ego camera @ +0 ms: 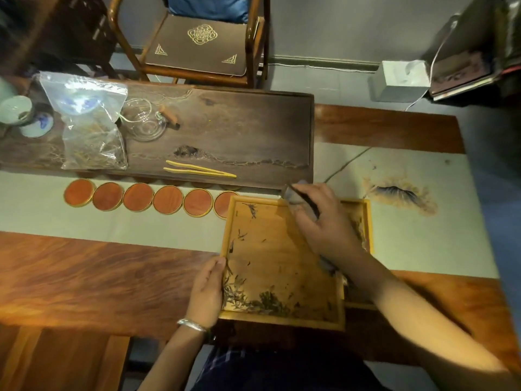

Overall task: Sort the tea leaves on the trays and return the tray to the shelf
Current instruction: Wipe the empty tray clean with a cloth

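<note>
Two bamboo trays sit at the table's near edge: the front tray [282,266] overlaps a second tray [363,221] behind it on the right. Each appears light and rigid; grip by the raised rim. The left hand [207,289] holds the front tray's left rim. The right hand [321,221] pinches a dark brush-like tool [306,200]. Six round coasters [138,198] line the runner. Tea leaves [253,300], light and brittle, gather at the near-left corner.
</note>
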Motion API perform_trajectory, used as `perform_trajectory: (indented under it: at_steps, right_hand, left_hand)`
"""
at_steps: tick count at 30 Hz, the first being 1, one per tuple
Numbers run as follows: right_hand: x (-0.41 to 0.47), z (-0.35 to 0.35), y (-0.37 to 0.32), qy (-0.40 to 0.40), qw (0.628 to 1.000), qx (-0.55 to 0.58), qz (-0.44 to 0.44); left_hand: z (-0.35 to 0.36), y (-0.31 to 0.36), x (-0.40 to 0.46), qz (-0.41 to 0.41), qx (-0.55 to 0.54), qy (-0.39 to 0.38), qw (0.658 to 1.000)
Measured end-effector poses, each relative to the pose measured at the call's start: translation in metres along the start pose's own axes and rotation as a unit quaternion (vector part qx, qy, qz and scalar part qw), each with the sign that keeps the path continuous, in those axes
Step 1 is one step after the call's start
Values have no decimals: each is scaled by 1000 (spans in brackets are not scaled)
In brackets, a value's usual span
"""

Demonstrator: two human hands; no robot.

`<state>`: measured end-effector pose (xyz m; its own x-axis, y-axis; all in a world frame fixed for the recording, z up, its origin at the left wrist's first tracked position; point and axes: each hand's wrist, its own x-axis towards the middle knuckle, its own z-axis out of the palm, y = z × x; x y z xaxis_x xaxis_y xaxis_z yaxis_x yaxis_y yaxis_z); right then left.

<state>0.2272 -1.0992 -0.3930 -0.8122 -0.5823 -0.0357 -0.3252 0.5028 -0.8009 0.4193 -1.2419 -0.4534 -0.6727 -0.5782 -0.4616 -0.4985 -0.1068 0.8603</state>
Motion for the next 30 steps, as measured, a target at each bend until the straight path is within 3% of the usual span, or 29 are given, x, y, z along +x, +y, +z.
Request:
perform_trajectory:
  at_steps: [3, 10, 18, 30]
  right_hand:
    - [-30, 35, -10, -32, 999, -21, 27]
    - [-29, 87, -26, 4, 992, -125, 2]
    - [-27, 82, -15, 31, 983, -172, 51]
    - [-39, 47, 16, 34, 978, -177, 109]
  left_hand:
    - [14, 7, -3, -6, -12, 1, 1000]
    - [26, 7, -13, 18, 16, -23, 999]
    - [28, 3, -27, 38, 17, -2, 999]
    - [15, -8, -25, -19, 10, 18, 1000]
